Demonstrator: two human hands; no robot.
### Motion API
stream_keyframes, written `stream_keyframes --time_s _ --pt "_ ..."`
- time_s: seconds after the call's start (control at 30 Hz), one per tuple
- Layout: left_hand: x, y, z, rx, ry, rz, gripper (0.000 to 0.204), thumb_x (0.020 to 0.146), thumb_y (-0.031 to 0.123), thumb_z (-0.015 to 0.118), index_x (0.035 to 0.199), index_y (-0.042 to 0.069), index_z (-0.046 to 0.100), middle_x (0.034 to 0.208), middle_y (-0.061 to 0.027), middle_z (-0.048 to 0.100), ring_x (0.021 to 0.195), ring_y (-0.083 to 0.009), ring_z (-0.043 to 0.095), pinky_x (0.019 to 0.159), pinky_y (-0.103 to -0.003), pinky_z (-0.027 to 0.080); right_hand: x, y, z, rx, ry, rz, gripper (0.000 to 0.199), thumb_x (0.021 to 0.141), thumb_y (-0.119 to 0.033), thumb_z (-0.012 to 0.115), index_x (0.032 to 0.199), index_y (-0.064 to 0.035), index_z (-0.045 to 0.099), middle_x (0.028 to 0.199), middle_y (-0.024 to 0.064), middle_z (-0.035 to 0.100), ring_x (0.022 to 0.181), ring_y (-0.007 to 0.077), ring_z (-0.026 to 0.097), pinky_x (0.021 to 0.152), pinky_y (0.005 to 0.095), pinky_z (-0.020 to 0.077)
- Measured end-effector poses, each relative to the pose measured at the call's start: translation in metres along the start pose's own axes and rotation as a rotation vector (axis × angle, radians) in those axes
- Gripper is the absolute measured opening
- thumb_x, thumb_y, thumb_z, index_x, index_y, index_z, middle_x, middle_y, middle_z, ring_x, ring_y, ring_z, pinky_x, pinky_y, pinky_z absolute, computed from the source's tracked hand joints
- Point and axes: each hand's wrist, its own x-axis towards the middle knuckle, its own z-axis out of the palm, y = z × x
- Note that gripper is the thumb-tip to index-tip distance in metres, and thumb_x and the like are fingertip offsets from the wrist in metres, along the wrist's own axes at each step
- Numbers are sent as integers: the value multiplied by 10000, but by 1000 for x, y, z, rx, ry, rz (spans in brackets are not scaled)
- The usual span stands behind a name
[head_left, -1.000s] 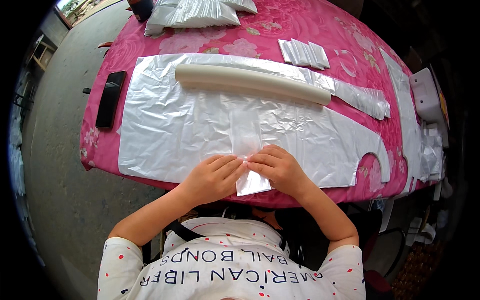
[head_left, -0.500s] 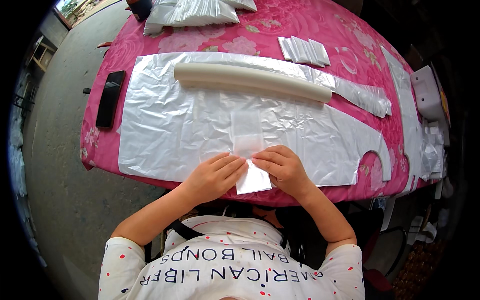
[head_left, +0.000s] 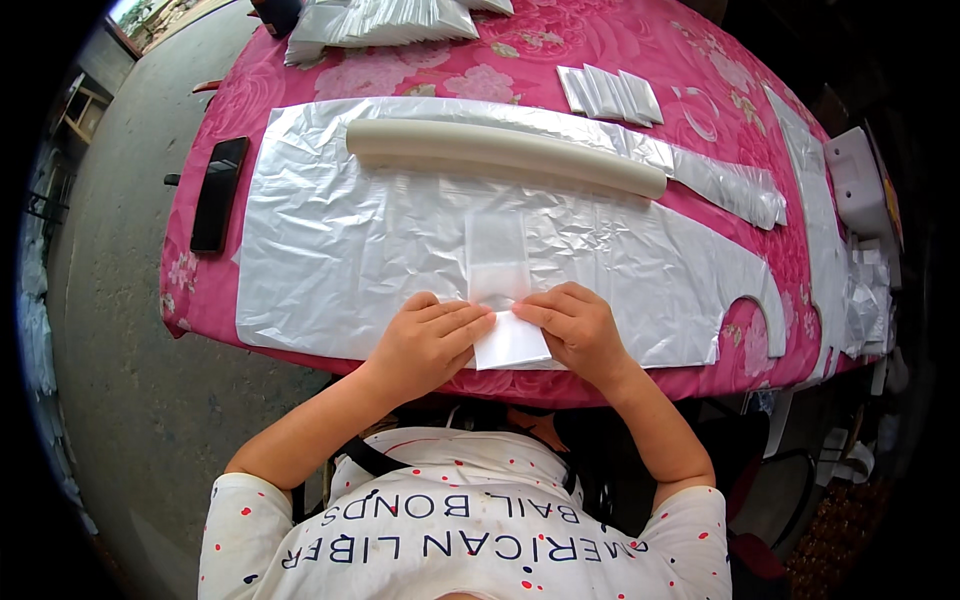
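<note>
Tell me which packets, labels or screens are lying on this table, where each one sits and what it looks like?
Phone: left edge of the table, flat black slab, screen dark.
Stack of small packets: far side, right of centre, white flat rectangles fanned out.
Pile of clear bags: far left corner, shiny silvery-white heap.
Folded plastic strip: near edge, pinched between the left hand and right hand, translucent white.

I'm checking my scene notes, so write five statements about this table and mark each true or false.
1. Both hands, left and right, press on a small white folded piece. True.
2. A pale roll lies across the plastic sheet. True.
3. The phone lies on the plastic sheet. False: it lies beside it, on the pink cloth.
4. The roll stands upright. False: it lies flat.
5. The folded piece lies at the table's far edge. False: it is at the near edge.
</note>
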Motion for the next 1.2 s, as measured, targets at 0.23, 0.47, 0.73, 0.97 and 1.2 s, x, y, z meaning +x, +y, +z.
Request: stream_keyframes --time_s 0.23,0.47,0.73,0.97,1.2 --pt "28 0 -4 -316 -92 -690 472 800 107 625 1219 -35 461 766 -135 655 682 -246 621 613 -328 456 37 5 -9 323 -192 710 214 825 -185 584 779 13 649 596 91 605 529 208 565 541 293 435" --pt "43 -15 -9 -358 -177 -792 650 814 124 603 1333 -93 277 714 -155 646 624 -219 619 620 -293 464 61 9 -12 303 -362 894 317 857 -242 564 685 16 630 562 78 598 477 145 580 506 278 452" --pt "49 -11 -17 -420 -193 -901 650 798 122 624 1330 -76 307 767 -117 628 671 -207 610 644 -300 470 66 8 -14 326 -374 957 340 859 -256 566 658 14 609 560 62 588 484 120 581 492 257 447" --pt "38 -6 6 134 50 -175 561 742 88 631 1250 -44 431 1232 -182 462 1088 -314 478 888 -390 418 70 26 -11 431 -456 988 332 862 -246 561 646 5 592 575 43 571 503 100 565 490 231 440" --pt "42 -1 36 207 -181 -330 775 798 377 586 1329 -97 280 1412 -258 243 1337 -370 215 1092 -464 146 69 23 -11 484 -424 1021 343 854 -221 547 609 17 573 563 71 572 486 136 590 506 262 449"
